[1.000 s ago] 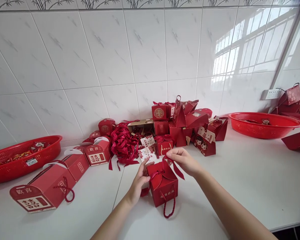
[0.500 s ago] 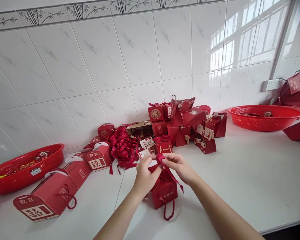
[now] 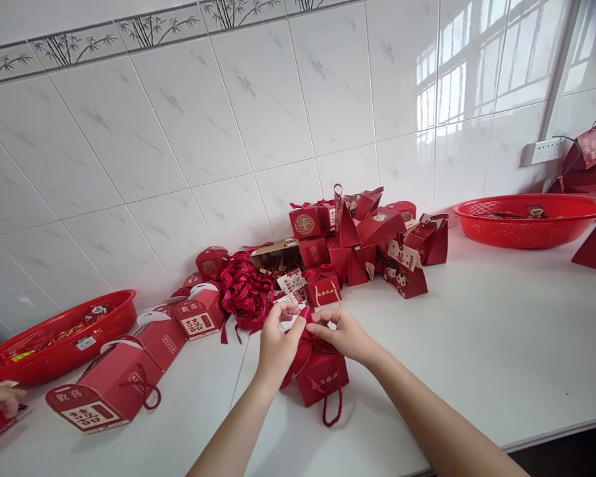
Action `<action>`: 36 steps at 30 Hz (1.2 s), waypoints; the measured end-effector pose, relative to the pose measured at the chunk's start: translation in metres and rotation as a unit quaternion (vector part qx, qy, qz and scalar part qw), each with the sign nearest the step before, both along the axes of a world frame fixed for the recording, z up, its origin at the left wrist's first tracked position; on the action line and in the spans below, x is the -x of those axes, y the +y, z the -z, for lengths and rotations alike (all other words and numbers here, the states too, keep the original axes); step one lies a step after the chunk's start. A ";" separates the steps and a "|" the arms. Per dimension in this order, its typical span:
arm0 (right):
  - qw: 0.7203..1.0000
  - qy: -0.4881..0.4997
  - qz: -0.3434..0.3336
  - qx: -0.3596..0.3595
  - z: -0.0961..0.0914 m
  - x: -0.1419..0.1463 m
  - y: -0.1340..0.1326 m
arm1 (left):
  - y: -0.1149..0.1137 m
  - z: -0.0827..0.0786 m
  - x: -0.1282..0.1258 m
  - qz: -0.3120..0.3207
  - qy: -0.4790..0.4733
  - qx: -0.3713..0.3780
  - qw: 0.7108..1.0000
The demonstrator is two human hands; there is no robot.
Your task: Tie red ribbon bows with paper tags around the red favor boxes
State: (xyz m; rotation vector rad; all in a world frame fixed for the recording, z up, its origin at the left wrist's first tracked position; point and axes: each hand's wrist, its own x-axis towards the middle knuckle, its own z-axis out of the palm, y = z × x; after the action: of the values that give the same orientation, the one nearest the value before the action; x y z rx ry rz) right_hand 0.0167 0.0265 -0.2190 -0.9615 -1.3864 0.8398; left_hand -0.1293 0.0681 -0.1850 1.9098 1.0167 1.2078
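Observation:
A red gift box (image 3: 322,377) with a dark red cord handle (image 3: 332,411) stands on the white table in front of me. Above its top, my left hand (image 3: 283,338) pinches a red ribbon (image 3: 305,315) between thumb and fingers. From the other side my right hand (image 3: 340,331) is closed on the same ribbon, close to the left fingertips. The fingers partly hide the ribbon and the box's upper flaps. Just behind the hands sits another small red box (image 3: 324,291) with a light cord handle. Beside it lies a heap of red ribbons (image 3: 248,288).
Several red boxes (image 3: 97,391) line the left side. A red basket (image 3: 124,311) with small packets stands at far left, another basket (image 3: 526,228) at right. More boxes (image 3: 347,232) pile against the tiled wall. Other people's hands (image 3: 4,401) show at both side edges.
My hands have drawn closer together over the box, and the ribbon's long tail no longer hangs out to the right. Another person's hand with a red item has appeared at the left edge.

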 end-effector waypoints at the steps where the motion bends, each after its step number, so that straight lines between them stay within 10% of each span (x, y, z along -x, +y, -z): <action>1: 1.000 0.015 0.001 0.001 0.001 0.001 0.001 | -0.001 -0.002 0.002 0.009 0.010 0.002 1.000; 17: 0.997 -0.060 0.052 0.008 -0.003 0.014 -0.009 | -0.006 0.017 0.037 0.085 0.064 0.312 0.944; 23: 0.977 -0.132 0.168 0.024 -0.005 0.026 -0.015 | -0.005 -0.009 0.040 0.125 0.071 0.289 0.946; 36: 0.978 -0.142 0.143 -0.051 -0.006 0.028 -0.018 | -0.021 -0.059 0.011 0.156 -0.024 0.199 0.967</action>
State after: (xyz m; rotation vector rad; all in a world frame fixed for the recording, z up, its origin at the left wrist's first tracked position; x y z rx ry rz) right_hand -0.0113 0.0080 -0.2129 -1.2007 -1.4702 0.4227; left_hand -0.1399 0.0476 -0.1259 1.6383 0.8212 0.7962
